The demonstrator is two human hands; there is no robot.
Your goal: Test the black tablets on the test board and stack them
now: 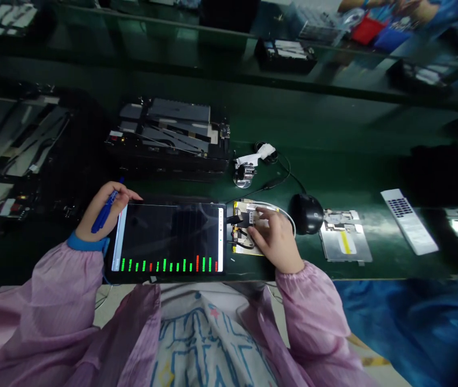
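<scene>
A blue pen [105, 213] is tucked in my left hand [106, 207], whose fingertips reach the upper left edge of a tablet screen [168, 231]. The screen is lit and shows green and red bars along its lower side. My right hand [279, 239] rests over a circuit board assembly [245, 248] with yellow edges, right of the screen. Its thumb and index finger close on either side of a small black part with a white label [250, 217] on that assembly. Dark cables run between the assembly and the screen. My palm hides the assembly's right side.
A tally counter [245, 174] and a black round device [306, 213] with a cable stand behind. Right lie a metal-backed assembly [345, 239] and a white label sheet [409, 221]. Black trays of parts [168, 131] stand at the back and left [19, 145]; a shelf [172, 27] crosses above.
</scene>
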